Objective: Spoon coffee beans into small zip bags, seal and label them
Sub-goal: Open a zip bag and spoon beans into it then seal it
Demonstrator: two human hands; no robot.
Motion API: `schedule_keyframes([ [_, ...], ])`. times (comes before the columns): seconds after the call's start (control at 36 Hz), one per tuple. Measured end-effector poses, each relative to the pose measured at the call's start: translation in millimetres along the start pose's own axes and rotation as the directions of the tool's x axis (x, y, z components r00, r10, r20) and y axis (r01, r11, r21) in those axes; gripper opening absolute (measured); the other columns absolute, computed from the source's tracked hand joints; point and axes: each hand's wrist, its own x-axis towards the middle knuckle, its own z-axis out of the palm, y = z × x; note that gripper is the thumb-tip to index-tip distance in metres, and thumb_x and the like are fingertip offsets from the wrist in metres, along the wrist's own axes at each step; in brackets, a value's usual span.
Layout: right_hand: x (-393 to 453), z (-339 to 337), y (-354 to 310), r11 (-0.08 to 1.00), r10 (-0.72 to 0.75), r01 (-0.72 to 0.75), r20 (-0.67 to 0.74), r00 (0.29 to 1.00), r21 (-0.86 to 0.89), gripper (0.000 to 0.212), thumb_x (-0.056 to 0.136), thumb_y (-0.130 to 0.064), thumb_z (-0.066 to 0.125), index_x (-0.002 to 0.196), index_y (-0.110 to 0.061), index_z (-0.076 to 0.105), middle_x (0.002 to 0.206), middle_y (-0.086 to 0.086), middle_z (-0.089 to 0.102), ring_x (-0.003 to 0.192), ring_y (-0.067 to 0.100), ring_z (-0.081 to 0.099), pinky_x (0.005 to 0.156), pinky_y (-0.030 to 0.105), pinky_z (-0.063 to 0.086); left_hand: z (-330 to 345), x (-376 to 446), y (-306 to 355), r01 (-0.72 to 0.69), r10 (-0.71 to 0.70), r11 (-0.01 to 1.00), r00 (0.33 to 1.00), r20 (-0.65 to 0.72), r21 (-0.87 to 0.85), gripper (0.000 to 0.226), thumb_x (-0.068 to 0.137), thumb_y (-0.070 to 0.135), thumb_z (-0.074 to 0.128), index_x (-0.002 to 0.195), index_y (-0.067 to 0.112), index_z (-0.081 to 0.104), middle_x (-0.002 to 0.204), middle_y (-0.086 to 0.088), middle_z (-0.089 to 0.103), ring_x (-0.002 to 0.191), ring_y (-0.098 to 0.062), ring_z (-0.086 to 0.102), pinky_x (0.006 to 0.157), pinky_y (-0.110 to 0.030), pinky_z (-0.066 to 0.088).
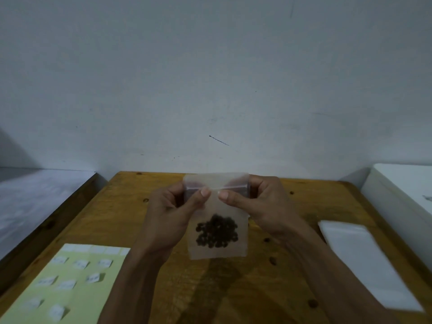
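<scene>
A small clear zip bag [217,211] hangs upright above the wooden table [131,206], with a clump of dark coffee beans [217,232] in its lower half. My left hand [170,213] pinches the zip strip near the bag's top from the left, thumb in front and fingers behind. From the right, my right hand [259,204] pinches the same strip. The two thumb tips sit close together at the middle of the strip. A pale green sheet with several small white labels [63,284] lies at the table's front left.
A stack of flat clear bags [364,260] lies on the right of the table. A few loose beans [272,260] are scattered on the wood. A white box [404,190] stands at the far right, a grey surface [35,199] at the left, and a wall behind.
</scene>
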Motion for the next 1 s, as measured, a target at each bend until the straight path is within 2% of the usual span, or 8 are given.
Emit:
schedule_keyframes([
  [0.08,-1,-1,-1,1.0,0.022,-0.022,0.024,0.999,-0.001,0.024,0.076,-0.021,0.08,0.095,-0.007,0.077,0.09,0.002,0.078,0.082,0.015,0.075,0.064,0.026,0.059,4,0,-1,0.004,-0.004,1.0,1.0,0.002,0.02,0.027,0.082,0.025,0.069,0.1,0.006,0.075,0.095,-0.018,0.074,0.087,-0.031,0.072,0.071,-0.042,0.061],
  [0.22,-3,-5,-2,0.998,0.045,-0.045,0.015,0.999,0.05,0.017,0.076,-0.022,0.08,0.088,-0.01,0.079,0.085,0.003,0.078,0.079,0.016,0.074,0.064,0.027,0.055,14,3,-2,0.058,-0.057,0.997,0.998,0.014,-0.052,0.024,0.082,0.02,0.068,0.096,0.001,0.073,0.09,-0.019,0.073,0.079,-0.025,0.072,0.063,-0.031,0.057],
  [0.31,-6,-7,-1,0.997,0.057,-0.057,-0.005,0.998,0.058,0.019,0.069,-0.031,0.081,0.081,-0.017,0.08,0.085,0.003,0.078,0.081,0.02,0.074,0.067,0.035,0.058,18,2,-5,0.059,-0.059,0.996,0.998,-0.002,-0.072,0.025,0.081,0.02,0.07,0.095,0.0,0.074,0.091,-0.023,0.073,0.079,-0.028,0.071,0.064,-0.035,0.058],
  [0.44,-11,-7,1,0.995,0.081,-0.08,0.0,0.997,0.064,0.018,0.074,-0.026,0.079,0.086,-0.014,0.078,0.082,-0.001,0.077,0.077,0.012,0.073,0.062,0.024,0.055,26,-2,-2,-0.01,0.008,0.998,1.0,-0.03,-0.064,0.022,0.079,0.021,0.068,0.091,0.003,0.074,0.087,-0.02,0.074,0.077,-0.033,0.072,0.06,-0.037,0.059],
  [0.58,-17,-13,2,0.995,0.074,-0.071,-0.044,0.996,0.065,0.022,0.069,-0.028,0.079,0.083,-0.012,0.08,0.084,0.003,0.077,0.078,0.013,0.072,0.067,0.031,0.061,21,-5,1,0.027,-0.029,0.999,0.999,-0.045,-0.045,0.024,0.08,0.02,0.069,0.093,0.0,0.073,0.089,-0.02,0.073,0.079,-0.035,0.072,0.062,-0.041,0.06],
  [0.67,-20,-11,0,0.993,0.068,-0.061,-0.069,0.995,0.1,0.021,0.065,-0.027,0.08,0.078,-0.01,0.08,0.081,0.003,0.076,0.074,0.012,0.071,0.065,0.029,0.059,16,-9,2,0.063,-0.066,0.996,0.997,-0.045,-0.063,0.024,0.081,0.024,0.076,0.077,0.001,0.071,0.083,-0.019,0.07,0.075,-0.03,0.068,0.063,-0.039,0.057],
  [0.89,-37,7,3,0.949,0.241,-0.25,0.069,0.968,0.194,0.023,0.081,-0.014,0.075,0.099,0.002,0.076,0.093,0.014,0.077,0.08,0.021,0.074,0.063,0.032,0.061,-4,-34,11,0.108,-0.11,0.994,0.988,-0.109,-0.02,0.04,0.063,0.03,0.081,0.067,-0.006,0.064,0.071,-0.017,0.064,0.065,-0.025,0.062,0.053,-0.031,0.052],
  [1.0,-46,31,15,0.953,0.254,-0.25,0.001,0.967,0.173,0.011,0.077,-0.008,0.081,0.074,0.001,0.074,0.073,0.013,0.073,0.064,0.021,0.07,0.052,0.031,0.057,-28,-48,5,0.225,-0.217,0.972,0.97,-0.107,0.07,0.04,0.069,0.028,0.074,0.079,-0.011,0.066,0.076,-0.018,0.066,0.071,-0.028,0.06,0.06,-0.033,0.049],
])
